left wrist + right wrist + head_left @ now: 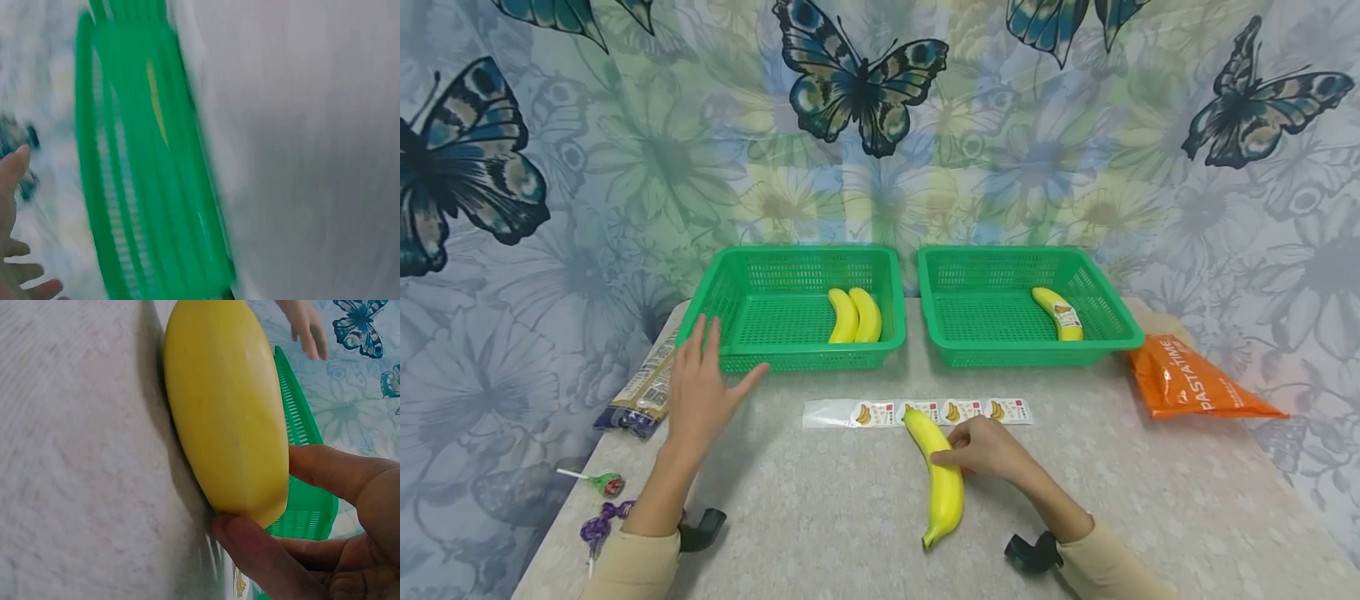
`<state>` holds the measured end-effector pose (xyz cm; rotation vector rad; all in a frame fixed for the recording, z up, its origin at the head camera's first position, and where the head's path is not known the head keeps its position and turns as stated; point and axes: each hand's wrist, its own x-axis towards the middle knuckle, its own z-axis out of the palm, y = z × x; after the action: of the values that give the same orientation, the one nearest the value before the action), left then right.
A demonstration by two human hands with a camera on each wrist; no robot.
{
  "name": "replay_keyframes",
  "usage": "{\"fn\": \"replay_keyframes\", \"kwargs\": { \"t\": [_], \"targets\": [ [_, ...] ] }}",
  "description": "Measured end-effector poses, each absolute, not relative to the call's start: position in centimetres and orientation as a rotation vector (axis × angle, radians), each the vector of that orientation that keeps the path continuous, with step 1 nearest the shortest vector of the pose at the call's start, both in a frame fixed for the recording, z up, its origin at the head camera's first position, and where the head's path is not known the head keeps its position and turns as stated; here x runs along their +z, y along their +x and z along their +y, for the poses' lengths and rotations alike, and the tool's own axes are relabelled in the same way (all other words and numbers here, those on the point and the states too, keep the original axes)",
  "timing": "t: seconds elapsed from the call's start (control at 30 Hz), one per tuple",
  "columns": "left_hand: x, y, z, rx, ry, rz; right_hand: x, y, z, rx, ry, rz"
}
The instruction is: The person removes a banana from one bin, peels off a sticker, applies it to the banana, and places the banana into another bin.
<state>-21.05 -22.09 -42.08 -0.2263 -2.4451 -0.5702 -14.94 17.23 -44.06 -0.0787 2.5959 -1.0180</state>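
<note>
A yellow banana (pixel 945 498) lies at the front middle of the table, its upper tip over a strip of banana-picture stickers (pixel 874 414). My right hand (pixel 992 450) holds this banana by its side between thumb and fingers, and in the right wrist view the banana (pixel 225 406) fills the middle. My left hand (pixel 700 400) is raised, fingers spread, by the front left corner of the left green basket (pixel 805 358); it holds nothing. Two bananas (pixel 867 317) lie at that basket's right end. The left wrist view is blurred.
A second green basket (pixel 1022 357) on the right has one banana (pixel 1058 315) bearing a sticker. An orange packet (pixel 1202 383) lies at the far right. At the left edge are a dark and gold packet (pixel 643 387), a green lollipop (pixel 606 483) and purple-wrapped sweets (pixel 597 528).
</note>
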Motion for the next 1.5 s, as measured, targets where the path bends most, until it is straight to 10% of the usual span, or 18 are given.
{"fn": "replay_keyframes", "kwargs": {
  "t": [0.5,1.5],
  "targets": [
    [-45.2,-17.0,-13.0,-0.703,-0.755,-2.856,-43.9,-15.2,17.3,-1.016,-0.053,2.595],
    [-49.0,-17.8,-12.5,-0.448,-0.953,-2.948,-43.7,-14.5,17.5,-0.964,-0.121,2.591]
  ]
}}
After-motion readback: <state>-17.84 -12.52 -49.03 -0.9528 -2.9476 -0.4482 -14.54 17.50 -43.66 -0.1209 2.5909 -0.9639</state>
